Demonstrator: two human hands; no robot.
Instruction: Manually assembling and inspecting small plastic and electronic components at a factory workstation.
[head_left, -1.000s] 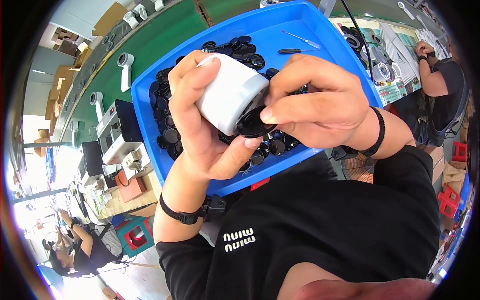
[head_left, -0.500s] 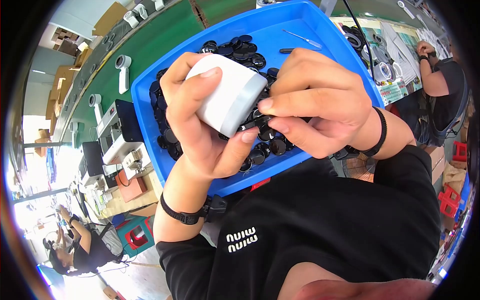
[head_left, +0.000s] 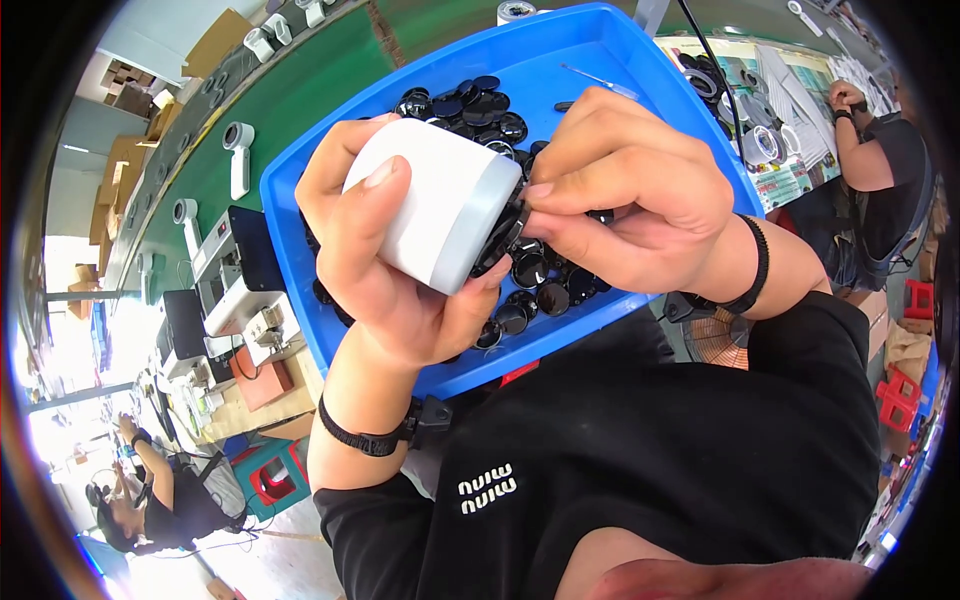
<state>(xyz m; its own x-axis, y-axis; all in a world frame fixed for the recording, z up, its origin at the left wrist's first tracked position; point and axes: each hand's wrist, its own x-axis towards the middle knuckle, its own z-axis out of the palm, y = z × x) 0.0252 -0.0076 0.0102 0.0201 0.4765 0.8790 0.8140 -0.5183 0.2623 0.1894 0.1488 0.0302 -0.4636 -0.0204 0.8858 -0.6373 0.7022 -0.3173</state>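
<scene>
Over the blue tray (head_left: 590,42), my left hand (head_left: 350,250) is wrapped round a white cylindrical housing (head_left: 420,195) with a pale grey band at its right end. The housing is tilted, with that end toward my right hand (head_left: 640,190). Thumb and forefinger of my right hand pinch the edge of a black round piece (head_left: 503,238), which lies against the grey end of the housing. Whether this piece sits inside the rim or only touches it, I cannot tell. Below and behind my hands, many shiny black discs (head_left: 485,108) lie loose in the tray.
A thin screwdriver (head_left: 598,82) lies in the tray's far right part. Left of the tray, white handheld fans (head_left: 238,160) stand on a green conveyor, near a black-and-white machine (head_left: 240,260). Co-workers sit at right (head_left: 885,165) and lower left (head_left: 165,500).
Both hands have shifted slightly left, the housing a little down as well. The black piece at its end now shows more, and my right fingertips sit closer to the grey rim.
</scene>
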